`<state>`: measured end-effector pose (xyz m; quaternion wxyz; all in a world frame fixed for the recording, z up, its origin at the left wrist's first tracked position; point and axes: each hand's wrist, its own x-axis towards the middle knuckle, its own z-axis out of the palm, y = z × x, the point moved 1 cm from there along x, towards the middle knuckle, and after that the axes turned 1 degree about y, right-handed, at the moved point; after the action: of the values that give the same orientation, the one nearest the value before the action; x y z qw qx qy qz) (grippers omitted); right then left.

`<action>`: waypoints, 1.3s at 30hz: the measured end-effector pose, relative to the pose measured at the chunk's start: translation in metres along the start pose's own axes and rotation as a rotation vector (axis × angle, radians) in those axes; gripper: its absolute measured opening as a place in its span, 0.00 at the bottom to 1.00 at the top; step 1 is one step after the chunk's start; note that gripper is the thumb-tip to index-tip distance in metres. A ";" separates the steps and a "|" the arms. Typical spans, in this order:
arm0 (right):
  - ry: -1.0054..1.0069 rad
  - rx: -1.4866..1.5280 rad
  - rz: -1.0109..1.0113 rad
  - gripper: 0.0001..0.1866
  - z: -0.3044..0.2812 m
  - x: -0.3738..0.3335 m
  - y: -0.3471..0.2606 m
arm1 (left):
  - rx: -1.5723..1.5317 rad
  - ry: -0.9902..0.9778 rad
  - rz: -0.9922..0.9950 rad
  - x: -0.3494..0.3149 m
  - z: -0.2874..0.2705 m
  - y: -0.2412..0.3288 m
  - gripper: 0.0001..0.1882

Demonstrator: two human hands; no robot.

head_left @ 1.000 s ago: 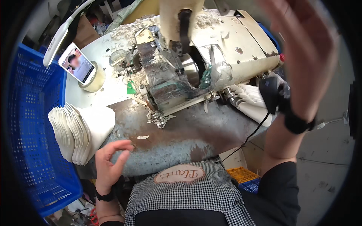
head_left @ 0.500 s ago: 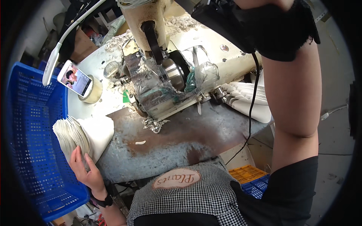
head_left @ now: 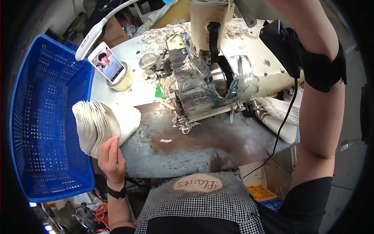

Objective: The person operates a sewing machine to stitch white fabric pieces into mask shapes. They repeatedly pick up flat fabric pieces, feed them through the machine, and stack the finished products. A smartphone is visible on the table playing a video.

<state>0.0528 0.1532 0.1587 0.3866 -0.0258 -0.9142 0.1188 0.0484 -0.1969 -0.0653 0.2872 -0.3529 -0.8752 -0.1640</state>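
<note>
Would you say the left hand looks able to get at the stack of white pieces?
Likely yes: the left hand is at the near edge of the white stack, with nothing between.

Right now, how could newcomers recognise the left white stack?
Find the blue basket at left. Beside it, at the edge of the table, is a fanned white stack. Unlike the white pieces right of the machine, it has the left hand at its near side.
</note>
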 end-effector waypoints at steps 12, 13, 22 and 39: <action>0.013 0.042 0.038 0.11 0.001 -0.011 -0.001 | 0.043 -0.095 -0.283 0.024 0.018 0.009 0.05; 0.037 0.147 0.043 0.08 0.008 -0.025 -0.002 | 0.033 -0.082 -0.334 0.018 0.013 0.007 0.04; -0.785 1.003 0.102 0.33 0.047 -0.170 -0.019 | -0.404 0.251 -0.393 0.017 -0.020 0.048 0.08; -0.676 1.355 0.425 0.11 0.058 -0.213 0.029 | -1.288 -0.819 -0.429 0.135 0.032 0.077 0.12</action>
<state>0.1589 0.1402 -0.0367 -0.0119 0.0789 -0.6859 0.7233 0.0118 -0.0569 -0.0007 -0.3564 -0.3055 -0.6931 -0.5470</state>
